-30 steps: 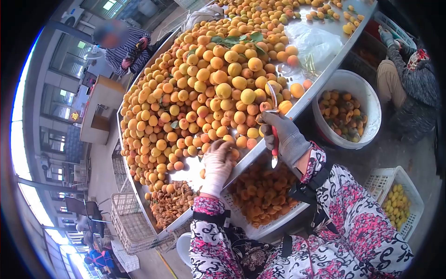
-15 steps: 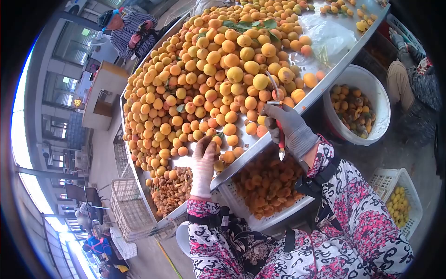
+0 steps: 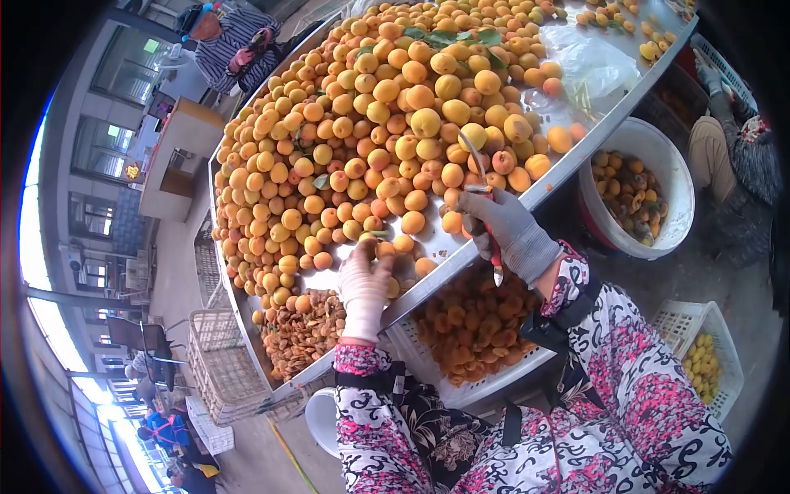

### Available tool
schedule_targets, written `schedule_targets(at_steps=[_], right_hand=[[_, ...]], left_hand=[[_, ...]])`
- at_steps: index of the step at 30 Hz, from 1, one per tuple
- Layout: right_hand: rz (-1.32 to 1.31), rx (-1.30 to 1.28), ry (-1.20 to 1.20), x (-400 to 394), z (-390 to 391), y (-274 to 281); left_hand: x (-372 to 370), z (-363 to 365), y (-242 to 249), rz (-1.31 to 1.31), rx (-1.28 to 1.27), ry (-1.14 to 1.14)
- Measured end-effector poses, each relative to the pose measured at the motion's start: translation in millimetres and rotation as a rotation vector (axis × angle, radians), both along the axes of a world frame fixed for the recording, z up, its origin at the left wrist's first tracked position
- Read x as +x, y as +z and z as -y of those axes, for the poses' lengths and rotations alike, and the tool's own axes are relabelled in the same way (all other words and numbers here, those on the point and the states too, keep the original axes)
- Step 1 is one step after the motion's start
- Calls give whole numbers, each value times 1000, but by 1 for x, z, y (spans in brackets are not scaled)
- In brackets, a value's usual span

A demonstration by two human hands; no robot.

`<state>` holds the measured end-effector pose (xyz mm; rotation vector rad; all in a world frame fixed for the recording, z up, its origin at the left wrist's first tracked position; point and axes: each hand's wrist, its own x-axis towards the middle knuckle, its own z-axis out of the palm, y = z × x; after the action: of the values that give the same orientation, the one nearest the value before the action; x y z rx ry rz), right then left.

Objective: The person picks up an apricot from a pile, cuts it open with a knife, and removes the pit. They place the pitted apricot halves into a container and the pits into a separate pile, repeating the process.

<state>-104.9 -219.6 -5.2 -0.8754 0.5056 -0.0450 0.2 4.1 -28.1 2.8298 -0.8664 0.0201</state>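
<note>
A large heap of orange-yellow apricots [image 3: 329, 156] covers the metal table [image 3: 440, 276]. My gloved left hand [image 3: 364, 284] is at the heap's near edge, its fingers bent around or against an apricot; whether it grips one is unclear. In my grey-gloved right hand [image 3: 512, 232] is a red-handled tool [image 3: 494, 247] with a curved metal blade pointing up over the fruit. A pile of brown pits [image 3: 303, 333] lies left of my left hand. Below the table edge, a white crate [image 3: 485, 380] holds orange apricot halves [image 3: 473, 325].
A white bucket [image 3: 683, 185] of darker fruit stands at the right, beside a seated co-worker [image 3: 728, 156]. Yellow fruit fills part of a lower crate [image 3: 732, 370]. Another person in stripes [image 3: 234, 53] stands across the table. Clear plastic [image 3: 584, 62] lies on the tabletop; empty crates [image 3: 222, 362] stand left.
My left hand has shifted slightly up and right along the fruit edge, its fingers nearer an apricot. The right hand with the tool is nearly unmoved. The view has shifted slightly.
</note>
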Motion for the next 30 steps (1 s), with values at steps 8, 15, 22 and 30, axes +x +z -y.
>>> schedule_targets(at_steps=[8,15,22,30], right_hand=[[-44,-44,-21,4,-12,5],[14,-60,125,9,-18,-4],[36,-220,224,9,-31,6],[45,-421,385,12,-66,3]], left_hand=[[8,-25,-31,-341,-700,171],[6,17,-7,100,113,135],[-8,-7,17,-715,-958,268],[-53,-4,46,-1068,-1065,74]])
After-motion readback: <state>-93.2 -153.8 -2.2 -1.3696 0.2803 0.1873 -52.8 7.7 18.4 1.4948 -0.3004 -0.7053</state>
